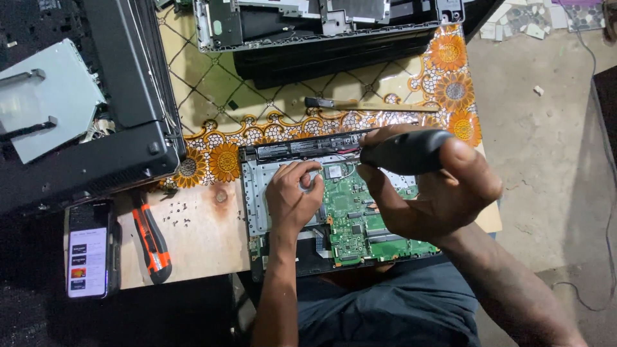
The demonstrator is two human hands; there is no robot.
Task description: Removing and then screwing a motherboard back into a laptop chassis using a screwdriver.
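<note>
An opened laptop base (257,193) lies at the table's near edge, its green circuit board (357,222) and long black battery (302,148) exposed. My left hand (292,196) rests on the laptop's left part, fingertips pinching at a spot beside the board. My right hand (430,193) grips a black electric screwdriver (405,151), held level above the board with its tip end pointing left toward the battery. What the left fingers pinch is too small to tell.
A black and orange screwdriver (151,241) and several loose screws (173,212) lie on bare wood at left. A lit phone (87,257) sits at the table's left edge. Other dismantled laptops (83,96) (321,26) fill the back. A small brush (360,104) lies on the floral cloth.
</note>
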